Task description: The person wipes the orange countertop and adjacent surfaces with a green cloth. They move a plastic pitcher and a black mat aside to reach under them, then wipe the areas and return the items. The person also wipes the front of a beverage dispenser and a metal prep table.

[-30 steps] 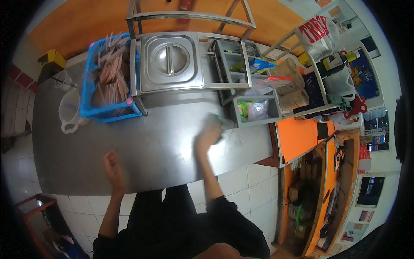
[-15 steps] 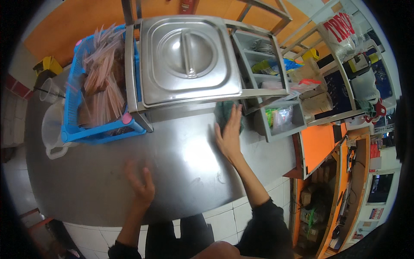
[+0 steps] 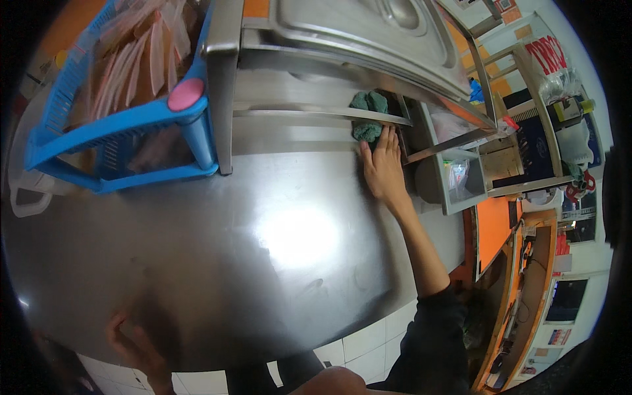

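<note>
My right hand (image 3: 384,172) reaches under the metal rack (image 3: 224,105), its thumb and fingers at the near end of a bunched dark green cloth (image 3: 369,118). The cloth lies on the steel tabletop (image 3: 217,243), partly behind the rack's low crossbar. My left hand (image 3: 135,342) is over the near left edge of the table. Its fingers are loosely curved and apart, with nothing in them.
A blue plastic basket (image 3: 118,115) of packets in clear bags stands left of the rack. Behind it is a translucent jug (image 3: 31,201). A lidded steel pan (image 3: 375,33) sits on the rack. Grey bins (image 3: 451,191) holding small packets stand right of the cloth.
The view has come closer to the rack and basket. My right hand and the cloth are now farther under the rack. My left hand has drawn back toward the table's near left edge.
</note>
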Motion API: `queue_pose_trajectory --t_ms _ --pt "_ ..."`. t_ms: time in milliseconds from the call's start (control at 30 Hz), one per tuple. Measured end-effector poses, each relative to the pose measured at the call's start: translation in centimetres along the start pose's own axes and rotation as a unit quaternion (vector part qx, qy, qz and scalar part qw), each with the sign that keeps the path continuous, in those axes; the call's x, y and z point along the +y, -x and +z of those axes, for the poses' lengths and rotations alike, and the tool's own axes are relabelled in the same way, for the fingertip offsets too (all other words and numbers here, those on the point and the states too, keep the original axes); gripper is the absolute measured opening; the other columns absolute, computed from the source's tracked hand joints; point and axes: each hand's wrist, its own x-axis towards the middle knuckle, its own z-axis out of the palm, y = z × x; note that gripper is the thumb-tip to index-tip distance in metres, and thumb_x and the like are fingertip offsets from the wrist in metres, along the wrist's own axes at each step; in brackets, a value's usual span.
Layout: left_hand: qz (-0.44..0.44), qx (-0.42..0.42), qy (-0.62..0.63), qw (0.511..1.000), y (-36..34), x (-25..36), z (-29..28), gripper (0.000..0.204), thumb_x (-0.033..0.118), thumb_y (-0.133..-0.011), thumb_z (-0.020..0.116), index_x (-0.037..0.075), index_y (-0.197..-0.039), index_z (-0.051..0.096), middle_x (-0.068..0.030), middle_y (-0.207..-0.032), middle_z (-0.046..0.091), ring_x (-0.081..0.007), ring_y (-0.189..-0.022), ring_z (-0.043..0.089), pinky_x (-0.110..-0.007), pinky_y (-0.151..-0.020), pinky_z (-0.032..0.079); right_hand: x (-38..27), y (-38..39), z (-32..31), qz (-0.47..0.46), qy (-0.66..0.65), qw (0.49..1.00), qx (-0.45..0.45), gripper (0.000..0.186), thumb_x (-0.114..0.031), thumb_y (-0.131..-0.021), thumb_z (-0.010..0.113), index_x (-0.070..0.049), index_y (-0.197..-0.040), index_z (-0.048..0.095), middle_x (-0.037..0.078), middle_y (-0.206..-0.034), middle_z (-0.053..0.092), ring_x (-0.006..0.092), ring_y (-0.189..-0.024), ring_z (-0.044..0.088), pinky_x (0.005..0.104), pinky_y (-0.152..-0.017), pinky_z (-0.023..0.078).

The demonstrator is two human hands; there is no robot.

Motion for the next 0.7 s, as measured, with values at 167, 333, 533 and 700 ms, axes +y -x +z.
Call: queue_pose_trajectory --t_ms 167,333,533,700 --pt "0.002 0.056 0.041 0.998 1.4 -1.7 1.0 0.033 0.011 -0.096 0.049 0.0 -0.126 0.043 -0.0134 -0.117 0.05 -0.0251 -0.115 0.047 -0.041 -0.103 0.034 0.5 -6.2 3.1 -0.049 0.103 0.993 -0.011 0.062 -0.035 -0.1 0.035 0.013 -0.14 0.029 0.041 -0.144 0.021 0.0546 -0.132 0.027 0.0555 -0.11 0.025" --pt "0.0 0.045 0.064 0.997 0.9 -2.7 0.4 0.032 0.013 -0.097 0.047 0.003 -0.127 0.043 -0.0117 -0.116 0.05 -0.0234 -0.113 0.047 -0.039 -0.101 0.034 2.0 -12.5 4.7 0.024 0.019 0.999 -0.008 0.061 -0.035 -0.097 0.041 0.006 -0.141 0.032 0.035 -0.143 0.03 0.0468 -0.133 0.033 0.0536 -0.11 0.027" --pt "-0.043 0.048 0.051 0.997 1.9 -1.1 0.2 0.03 0.01 -0.096 0.046 0.003 -0.125 0.044 -0.0112 -0.114 0.05 -0.0222 -0.111 0.047 -0.037 -0.1 0.035 -3.0 -6.7 2.7 -0.26 -0.004 0.965 0.019 0.056 -0.024 -0.094 0.047 -0.002 -0.143 0.031 0.028 -0.137 0.041 0.0373 -0.133 0.036 0.0478 -0.114 0.022" --pt "0.019 0.039 0.009 0.999 1.4 -2.6 0.6 0.03 0.014 -0.096 0.05 0.001 -0.123 0.046 -0.0102 -0.112 0.05 -0.0216 -0.109 0.047 -0.037 -0.099 0.034 -1.1 -0.1 -0.1 -0.085 -0.027 0.995 0.033 0.051 -0.019 -0.095 0.047 0.001 -0.139 0.032 0.029 -0.135 0.041 0.0429 -0.127 0.039 0.0518 -0.109 0.028"
